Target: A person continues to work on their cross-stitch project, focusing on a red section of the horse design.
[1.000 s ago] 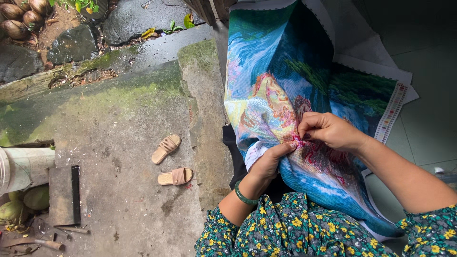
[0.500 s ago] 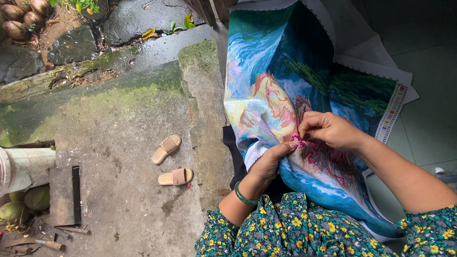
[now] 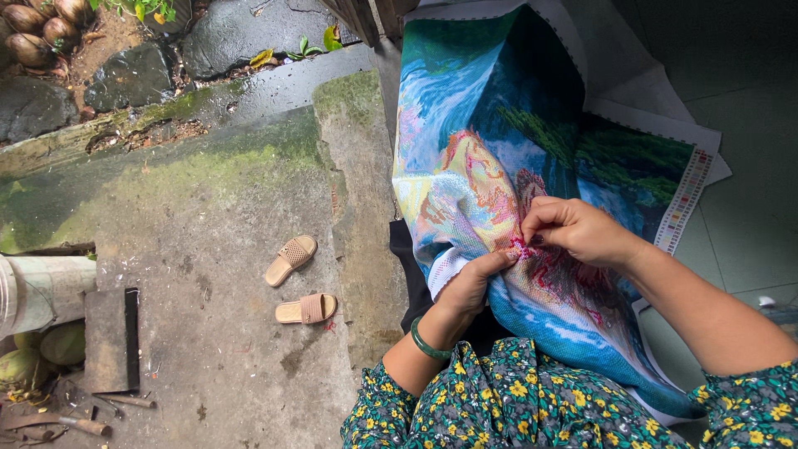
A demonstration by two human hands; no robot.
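Head view shows the right hand (image 3: 582, 233) pinched, fingertips together on a pink patch of the cross-stitch canvas (image 3: 499, 166), while the left hand (image 3: 474, 283) grips a fold of that cloth from beneath. Whether a needle sits in the pinch is too small to tell. Woven, grid-textured, blue-green fabric drapes over the lap. A green bangle (image 3: 426, 345) rings the left wrist. Tan woven sandals (image 3: 299, 283) lie apart on mossy, rough concrete (image 3: 208, 191).

The ground is grey concrete floor (image 3: 208, 333) with green moss. Two tan sandals (image 3: 299, 283) lie on it, near a raised step (image 3: 357, 191). Dark wet stones (image 3: 133, 75) and brown coconuts (image 3: 41, 29) sit at the top. Pale green tiles (image 3: 748, 125) are on the right.
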